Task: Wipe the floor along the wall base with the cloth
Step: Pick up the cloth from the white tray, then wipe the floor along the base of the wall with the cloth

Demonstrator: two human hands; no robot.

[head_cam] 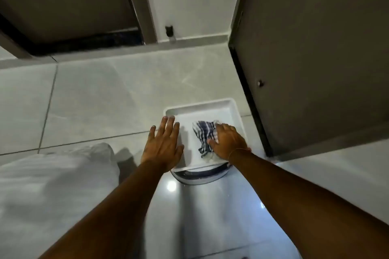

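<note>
A blue-and-white striped cloth (203,134) lies crumpled inside a shallow white tray (202,105) on the grey tiled floor. My right hand (228,140) rests on top of the cloth with its fingers closing over it. My left hand (163,143) is flat with fingers spread over the tray's left rim, holding nothing. The wall base (197,38) with its grey skirting runs across the far side of the floor, well beyond the tray.
A dark door (315,59) stands just right of the tray, with a small stopper (260,83) on it. A dark doorway (69,44) opens at the far left. A round white object (200,176) lies under the tray's near edge. White-clothed knee (52,191) at left.
</note>
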